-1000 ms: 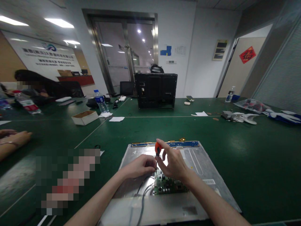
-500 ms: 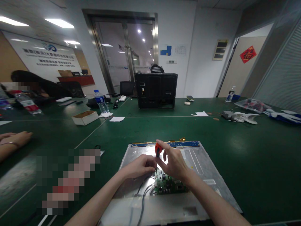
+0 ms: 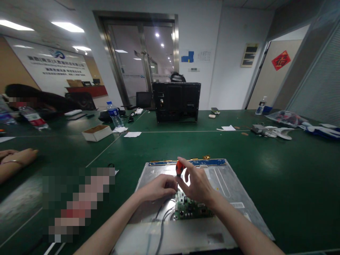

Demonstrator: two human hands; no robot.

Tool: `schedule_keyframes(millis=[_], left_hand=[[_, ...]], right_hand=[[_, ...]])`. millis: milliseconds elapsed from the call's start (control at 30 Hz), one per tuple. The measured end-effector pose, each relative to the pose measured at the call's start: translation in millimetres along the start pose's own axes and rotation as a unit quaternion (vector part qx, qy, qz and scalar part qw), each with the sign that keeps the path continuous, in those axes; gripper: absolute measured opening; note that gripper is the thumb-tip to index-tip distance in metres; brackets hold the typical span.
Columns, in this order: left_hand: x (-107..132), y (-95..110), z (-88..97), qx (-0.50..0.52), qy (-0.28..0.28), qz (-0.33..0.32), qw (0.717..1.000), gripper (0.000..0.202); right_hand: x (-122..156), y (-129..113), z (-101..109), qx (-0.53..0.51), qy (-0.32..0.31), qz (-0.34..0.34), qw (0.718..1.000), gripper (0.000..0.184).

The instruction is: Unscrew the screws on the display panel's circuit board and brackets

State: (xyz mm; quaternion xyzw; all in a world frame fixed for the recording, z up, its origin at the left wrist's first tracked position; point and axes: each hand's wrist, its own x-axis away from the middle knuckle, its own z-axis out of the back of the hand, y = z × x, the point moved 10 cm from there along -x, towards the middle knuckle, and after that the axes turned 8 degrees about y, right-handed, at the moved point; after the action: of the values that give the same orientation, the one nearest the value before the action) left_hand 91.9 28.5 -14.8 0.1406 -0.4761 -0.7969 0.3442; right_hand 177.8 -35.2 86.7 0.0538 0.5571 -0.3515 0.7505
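A silver metal display panel (image 3: 228, 184) lies flat on the green table, a blue strip along its far edge. On it sits a small green circuit board (image 3: 192, 209) with grey cables (image 3: 162, 219) leading toward me. My right hand (image 3: 195, 184) is closed round a screwdriver with an orange handle (image 3: 179, 167), held upright with its tip down at the board's far left corner. My left hand (image 3: 158, 187) rests on the panel just left of the tip, its fingers curled and pinched at the screwdriver's shaft near the board.
A black monitor housing (image 3: 176, 102) stands across the table. A water bottle (image 3: 113, 114), a small cardboard box (image 3: 96, 132) and papers lie at the back left. Another person's hand (image 3: 16, 157) rests at the left edge. Plastic parts (image 3: 276, 131) lie at the right.
Almost nothing: my right hand's fingers shift slightly on the orange handle while the tip stays at the same spot on the board. The left hand has not moved.
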Motion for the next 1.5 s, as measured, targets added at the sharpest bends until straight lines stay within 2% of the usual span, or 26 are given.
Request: schedule_keyframes(millis=[167, 500, 867, 1233, 1500], left_hand=[[0, 4, 1.0, -0.005, 0.003, -0.008, 1.0, 0.007], [-1, -5, -0.6, -0.01, -0.004, -0.002, 1.0, 0.008], [1, 2, 3.3, -0.018, 0.023, -0.01, 1.0, 0.009], [-1, 1, 0.3, -0.009, 0.006, -0.011, 1.0, 0.008], [0, 6, 3.8, -0.039, 0.029, -0.017, 0.999, 0.006]], right_hand=[[-2, -2, 2, 0.005, 0.003, 0.009, 1.0, 0.064], [-3, -7, 3, -0.016, -0.01, 0.012, 1.0, 0.066], [-4, -6, 3, -0.003, 0.002, 0.015, 1.0, 0.056], [-3, -9, 5, -0.018, 0.002, 0.017, 1.0, 0.062], [-3, -7, 4, -0.008, 0.007, 0.018, 1.0, 0.057]])
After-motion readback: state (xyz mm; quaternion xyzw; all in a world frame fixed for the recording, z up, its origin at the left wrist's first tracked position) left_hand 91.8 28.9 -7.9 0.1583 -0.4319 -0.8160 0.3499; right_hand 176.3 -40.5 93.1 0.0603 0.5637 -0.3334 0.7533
